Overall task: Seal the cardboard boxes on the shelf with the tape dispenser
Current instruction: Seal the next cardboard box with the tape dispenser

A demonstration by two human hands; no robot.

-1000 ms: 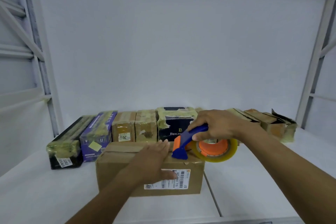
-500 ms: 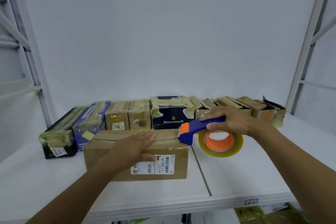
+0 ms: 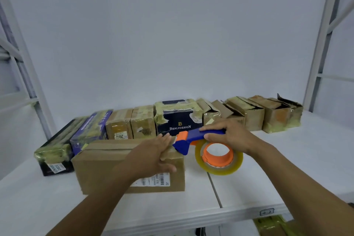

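Front cardboard box is sitting on the white shelf, flaps down, with a barcode label on its front face. Left hand is pressing flat on the box's top right corner, fingers straight and close together, thumb hanging over the front face. Right hand is gripping the tape dispenser by its blue handle, fingers curled round it. The dispenser's blue-and-orange head is meeting the box's top right edge, just beside the left fingertips. Its tape roll is hanging off the box's right side over the shelf; contact with the shelf cannot be told.

Lining the back wall:
- black box
- purple box
- two brown boxes
- navy Benlydesign box
- open-flapped cardboard boxes
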